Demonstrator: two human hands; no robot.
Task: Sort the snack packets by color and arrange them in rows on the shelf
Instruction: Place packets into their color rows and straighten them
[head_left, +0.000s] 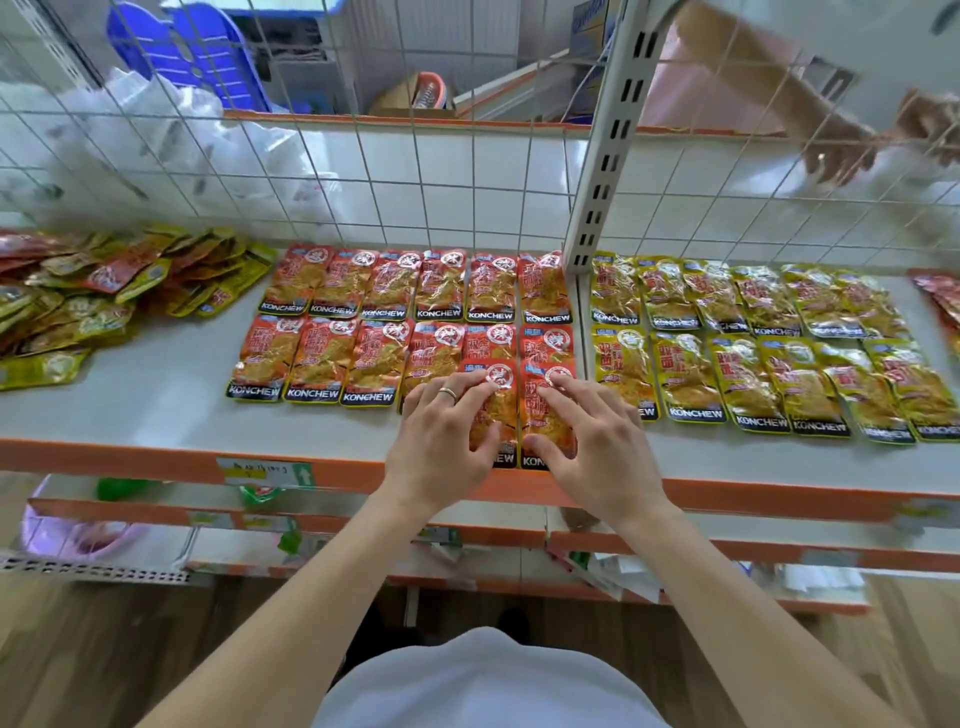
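White metal shelf (156, 395) with orange front edge, backed by a white wire grid panel (415, 171). Yellow foil snack packets (753, 343), two rows, right section. Red foil snack packets (363, 322), two rows, centre. Unsorted pile of red and yellow packets (104, 291), far left. Left hand (441, 436) and right hand (602, 441), fingers spread and nearly straight, each resting flat on one of a pair of red packets (498, 415) lying side by side at the shelf's front edge, overlapping the second red row. Silver ring (448, 393) on a left finger.

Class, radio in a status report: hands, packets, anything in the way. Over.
Flat on two red packets at shelf front: left hand, right hand. Behind them red rows, yellow rows right. Far left mixed pile, nothing blocking.
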